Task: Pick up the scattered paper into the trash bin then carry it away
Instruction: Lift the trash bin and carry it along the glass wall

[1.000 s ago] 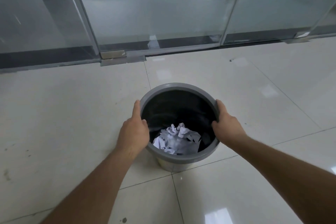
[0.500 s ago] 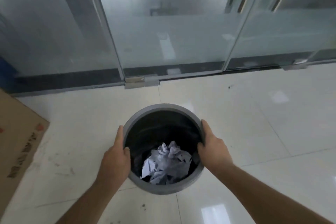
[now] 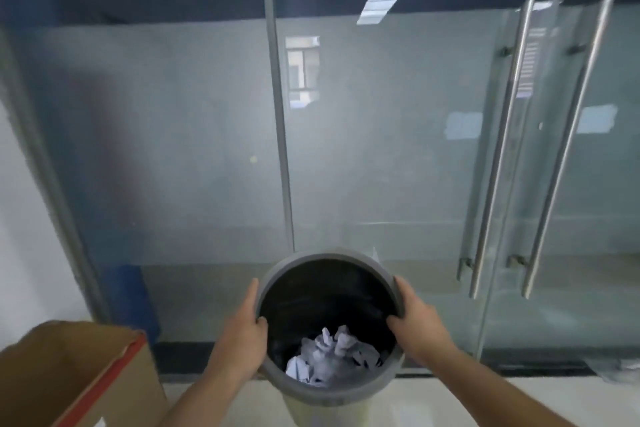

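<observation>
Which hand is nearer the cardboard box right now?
Left. The left hand grips the trash bin rim on the side facing the cardboard box at lower left; the right hand grips the opposite rim, with the bin between it and the box.

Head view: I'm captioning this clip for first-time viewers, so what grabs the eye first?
The gray trash bin at bottom centre, gripped at its rim by the left hand and right hand, with crumpled paper inside. Behind it stands a frosted glass wall, with long steel door handles at right; a cardboard box sits bottom left.
</observation>
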Demonstrator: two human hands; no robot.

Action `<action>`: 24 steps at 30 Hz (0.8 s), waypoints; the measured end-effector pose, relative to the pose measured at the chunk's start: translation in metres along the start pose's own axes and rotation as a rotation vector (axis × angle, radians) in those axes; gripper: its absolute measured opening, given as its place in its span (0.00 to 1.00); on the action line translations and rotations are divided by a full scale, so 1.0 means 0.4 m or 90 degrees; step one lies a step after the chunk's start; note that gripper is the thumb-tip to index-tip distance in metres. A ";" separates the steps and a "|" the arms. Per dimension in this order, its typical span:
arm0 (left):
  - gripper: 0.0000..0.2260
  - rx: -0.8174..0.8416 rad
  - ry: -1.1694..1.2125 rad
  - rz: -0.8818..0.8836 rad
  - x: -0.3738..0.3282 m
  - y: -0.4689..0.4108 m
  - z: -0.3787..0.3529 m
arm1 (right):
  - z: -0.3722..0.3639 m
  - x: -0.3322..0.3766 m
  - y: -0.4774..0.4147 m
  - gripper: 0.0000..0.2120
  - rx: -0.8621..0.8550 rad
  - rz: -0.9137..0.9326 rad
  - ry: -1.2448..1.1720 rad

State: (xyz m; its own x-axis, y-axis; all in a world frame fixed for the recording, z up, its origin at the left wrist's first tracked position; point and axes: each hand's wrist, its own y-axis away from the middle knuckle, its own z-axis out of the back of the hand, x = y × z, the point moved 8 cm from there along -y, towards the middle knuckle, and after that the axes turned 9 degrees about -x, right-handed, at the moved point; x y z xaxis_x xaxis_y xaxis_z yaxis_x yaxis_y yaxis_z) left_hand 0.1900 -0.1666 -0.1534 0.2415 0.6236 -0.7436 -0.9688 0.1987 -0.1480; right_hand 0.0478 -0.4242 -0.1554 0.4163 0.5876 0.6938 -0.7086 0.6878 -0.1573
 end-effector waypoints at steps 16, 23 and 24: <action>0.22 0.002 0.103 -0.113 -0.246 0.008 0.232 | 0.207 0.203 -0.044 0.36 -0.058 0.017 -0.042; 0.28 0.054 0.096 -0.151 -0.348 -0.016 0.128 | 0.333 0.101 0.000 0.35 -0.130 -0.051 -0.024; 0.28 0.065 0.092 -0.163 -0.371 -0.016 0.094 | 0.362 0.073 0.013 0.35 -0.146 -0.065 -0.017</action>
State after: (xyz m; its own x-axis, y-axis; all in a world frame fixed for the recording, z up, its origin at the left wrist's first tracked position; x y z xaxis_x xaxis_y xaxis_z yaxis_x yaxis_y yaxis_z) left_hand 0.1624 -0.2319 -0.0178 0.4596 0.4315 -0.7763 -0.8653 0.4146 -0.2818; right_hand -0.0262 -0.4652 -0.0344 0.4616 0.5008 0.7322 -0.5145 0.8235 -0.2389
